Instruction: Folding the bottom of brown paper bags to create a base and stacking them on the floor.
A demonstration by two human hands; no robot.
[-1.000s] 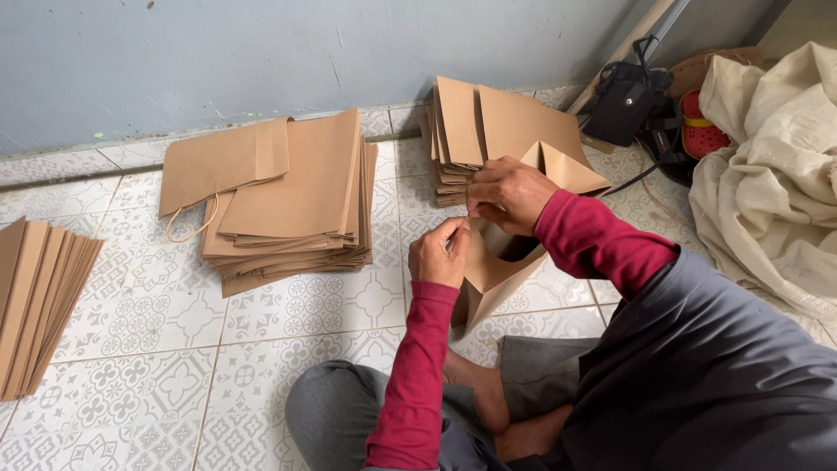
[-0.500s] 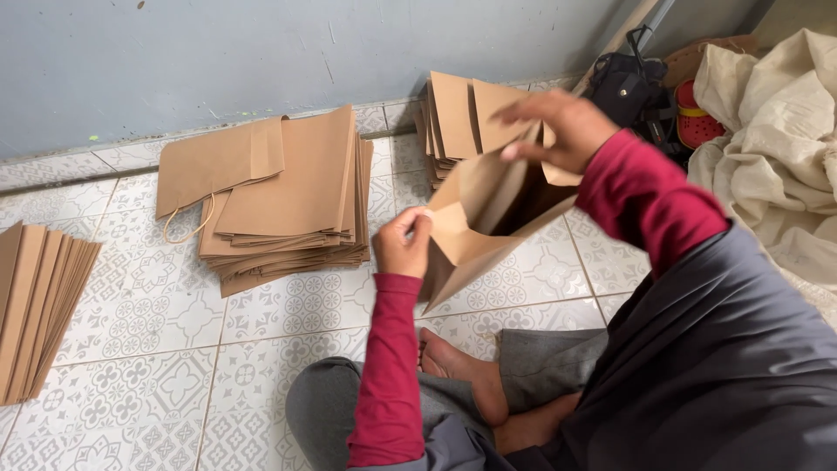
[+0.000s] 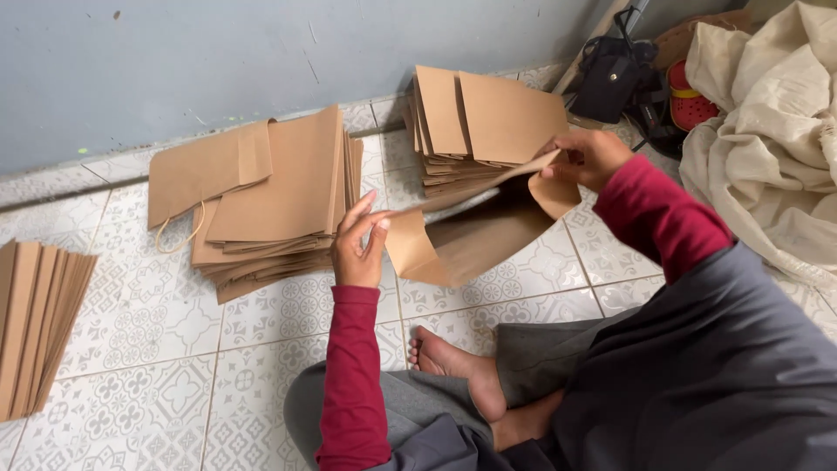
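I hold a brown paper bag (image 3: 488, 235) opened out above the tiled floor, its mouth facing me. My left hand (image 3: 357, 244) pinches the bag's near left flap. My right hand (image 3: 588, 157) grips the far right edge of its mouth. Behind the bag lies a stack of flat, folded brown bags (image 3: 479, 126) by the wall. To the left sits a bigger pile of flat brown bags (image 3: 261, 201), one with a paper handle showing.
A third stack of brown bags (image 3: 39, 323) lies at the left edge. A black bag (image 3: 615, 78), a red shoe (image 3: 693, 100) and a heap of cream cloth (image 3: 767, 148) fill the right. A blue-grey wall (image 3: 261, 61) runs behind. My bare foot (image 3: 453, 371) rests below.
The bag was small and pressed between both hands near the right stack. It has been lifted and pulled open wide, my hands moving apart, the left toward the left pile.
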